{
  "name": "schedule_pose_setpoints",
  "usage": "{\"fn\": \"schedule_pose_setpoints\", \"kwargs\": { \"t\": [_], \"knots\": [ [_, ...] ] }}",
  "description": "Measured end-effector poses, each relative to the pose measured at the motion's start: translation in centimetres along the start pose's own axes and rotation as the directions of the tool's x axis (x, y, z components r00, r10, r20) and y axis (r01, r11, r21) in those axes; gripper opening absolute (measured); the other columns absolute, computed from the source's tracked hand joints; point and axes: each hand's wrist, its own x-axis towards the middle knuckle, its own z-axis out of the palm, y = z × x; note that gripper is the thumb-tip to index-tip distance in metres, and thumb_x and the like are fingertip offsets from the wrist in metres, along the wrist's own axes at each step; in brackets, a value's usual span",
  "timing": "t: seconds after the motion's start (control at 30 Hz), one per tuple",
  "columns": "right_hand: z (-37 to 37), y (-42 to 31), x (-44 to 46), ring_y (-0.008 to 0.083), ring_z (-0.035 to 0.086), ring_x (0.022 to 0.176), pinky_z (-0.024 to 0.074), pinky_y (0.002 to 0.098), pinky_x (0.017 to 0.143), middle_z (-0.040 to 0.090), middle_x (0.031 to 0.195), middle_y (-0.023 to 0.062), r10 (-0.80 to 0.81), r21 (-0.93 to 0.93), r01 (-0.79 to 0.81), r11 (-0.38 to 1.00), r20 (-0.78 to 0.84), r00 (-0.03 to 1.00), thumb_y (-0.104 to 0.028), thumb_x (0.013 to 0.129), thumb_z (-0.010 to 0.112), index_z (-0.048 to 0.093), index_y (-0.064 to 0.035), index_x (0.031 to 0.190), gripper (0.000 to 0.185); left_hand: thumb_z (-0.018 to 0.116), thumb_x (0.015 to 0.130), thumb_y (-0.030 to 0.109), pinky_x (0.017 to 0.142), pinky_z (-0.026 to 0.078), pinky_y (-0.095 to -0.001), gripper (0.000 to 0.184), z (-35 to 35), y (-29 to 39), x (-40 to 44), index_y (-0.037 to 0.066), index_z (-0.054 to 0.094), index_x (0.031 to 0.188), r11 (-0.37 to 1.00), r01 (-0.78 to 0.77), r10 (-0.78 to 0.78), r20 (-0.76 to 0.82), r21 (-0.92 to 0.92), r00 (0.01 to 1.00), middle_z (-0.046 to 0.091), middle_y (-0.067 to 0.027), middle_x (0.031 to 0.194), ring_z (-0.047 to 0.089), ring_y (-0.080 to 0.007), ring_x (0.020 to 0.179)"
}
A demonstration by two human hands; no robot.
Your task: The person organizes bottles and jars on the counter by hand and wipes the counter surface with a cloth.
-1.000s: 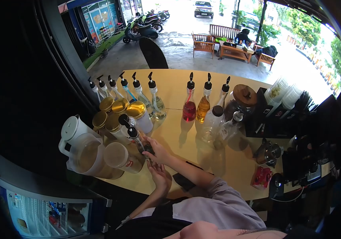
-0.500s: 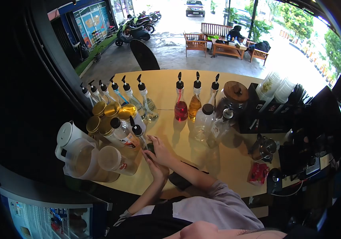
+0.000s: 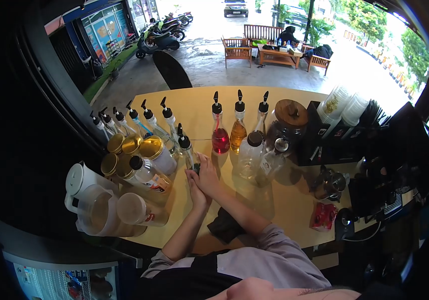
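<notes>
A clear pump bottle (image 3: 189, 157) with a black pump top stands in front of me, dark greenish contents low inside. My right hand (image 3: 206, 176) is wrapped round its near right side. Below it, my left hand (image 3: 198, 193) is closed at the bottle's lower part, its fingers partly hidden by the right hand. Left of them stand a plastic bottle with a black cap (image 3: 152, 177) and a lidded plastic tub (image 3: 142, 210). Farther off is a pump bottle of red syrup (image 3: 220, 136), beside one of amber syrup (image 3: 238, 134).
Gold-lidded jars (image 3: 157, 152) and a white-lidded pitcher (image 3: 87, 182) crowd the left, with several pump bottles behind. On the right are a wooden-lidded jar (image 3: 289, 122), a black cup holder (image 3: 319, 142), a metal pot (image 3: 330, 184) and a red packet (image 3: 323, 216). A dark cloth (image 3: 224, 225) lies near my right forearm.
Both hands and the pump bottle have moved away from me and to the right, off the plastic bottle's side. The whole view has shifted slightly.
</notes>
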Motion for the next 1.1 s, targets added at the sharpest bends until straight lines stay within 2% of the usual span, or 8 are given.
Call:
{"fn": "schedule_pose_setpoints", "kwargs": {
  "t": [0.07,0.37,0.5,0.67,0.83,0.93,1.07,1.1],
  "knots": [
    [0.5,0.6,0.8,0.0397,0.050,0.121,0.0440,0.0475,0.095,0.045,0.136,0.0227,0.013,-0.002,-0.013,1.000,-0.019,1.000,-0.028,0.089,0.065,0.031,-0.0015,0.146,0.072,0.021,0.108,0.044,0.119,0.025,-0.0417,0.057,0.1,-0.1,1.2,0.029,0.000,0.159,1.000,0.011,-0.011,-0.014,0.010,1.000,0.007,-0.0022,0.165,0.023,-0.0246,0.148],
    [1.5,1.2,4.8,0.0481,0.053,0.112,0.0477,0.0502,0.091,0.046,0.128,0.0286,0.036,0.020,-0.034,0.999,-0.114,0.993,-0.023,0.088,0.069,0.027,0.0001,0.143,0.073,0.018,0.108,0.027,0.119,0.025,-0.0427,0.056,-1.0,-1.3,5.0,0.013,-0.003,0.158,1.000,-0.024,0.026,0.114,-0.016,0.993,0.010,-0.0122,0.163,0.024,-0.0294,0.148],
    [2.4,1.9,5.4,0.0427,0.052,0.117,0.0480,0.0478,0.091,0.047,0.128,0.0247,0.067,-0.028,-0.071,0.997,-0.129,0.989,-0.026,0.088,0.070,0.029,0.0004,0.143,0.074,0.021,0.109,0.031,0.120,0.025,-0.0419,0.058,-0.8,-1.5,5.7,0.013,-0.006,0.158,0.995,-0.084,0.081,0.068,0.050,0.994,0.008,-0.0129,0.164,0.022,-0.0294,0.148],
    [2.8,2.4,6.1,0.0464,0.051,0.117,0.0484,0.0496,0.092,0.046,0.128,0.0276,0.047,-0.049,-0.056,0.997,-0.165,0.985,-0.026,0.088,0.070,0.026,0.0004,0.144,0.076,0.023,0.109,0.037,0.121,0.020,-0.0411,0.064,-0.5,-1.2,6.6,0.010,-0.009,0.157,0.974,-0.170,0.158,0.089,0.147,0.983,0.000,-0.0142,0.165,0.013,-0.0288,0.151],
    [2.5,2.5,6.8,0.0493,0.048,0.120,0.0476,0.0509,0.094,0.042,0.131,0.0304,0.088,-0.039,-0.094,0.995,-0.149,0.985,-0.026,0.089,0.069,0.024,0.0002,0.145,0.076,0.024,0.104,0.057,0.122,0.001,-0.0398,0.081,-1.4,-1.9,9.1,0.001,-0.002,0.156,0.831,-0.307,0.349,-0.004,0.464,0.937,-0.006,-0.0167,0.165,-0.005,-0.0271,0.153],
    [2.8,3.1,7.1,0.0497,0.047,0.122,0.0469,0.0515,0.095,0.040,0.134,0.0310,0.097,-0.016,-0.101,0.995,-0.138,0.986,-0.027,0.090,0.069,0.024,0.0002,0.145,0.077,0.031,0.101,0.062,0.123,0.003,-0.0378,0.089,-2.0,-1.3,10.2,0.004,-0.005,0.157,0.779,-0.250,0.289,0.025,0.576,0.957,-0.015,-0.0062,0.165,-0.012,-0.0210,0.152],
    [2.9,3.3,7.5,0.0509,0.047,0.122,0.0479,0.0520,0.093,0.040,0.134,0.0315,0.088,-0.029,-0.093,0.995,-0.149,0.985,-0.026,0.090,0.068,0.023,0.0006,0.145,0.077,0.031,0.099,0.065,0.122,-0.002,-0.0374,0.091,-1.5,-1.6,10.4,0.004,-0.004,0.157,0.807,-0.275,0.306,0.029,0.522,0.952,-0.016,-0.0079,0.165,-0.013,-0.0209,0.152],
    [2.8,3.2,7.6,0.0513,0.047,0.122,0.0482,0.0521,0.093,0.040,0.135,0.0317,0.110,-0.012,-0.113,0.994,-0.139,0.984,-0.026,0.090,0.068,0.022,0.0008,0.145,0.077,0.024,0.100,0.065,0.122,-0.002,-0.0389,0.089,-1.2,-1.6,10.3,0.001,0.000,0.156,0.767,-0.266,0.324,0.006,0.584,0.946,-0.010,-0.0138,0.165,-0.009,-0.0251,0.152]
  ]
}}
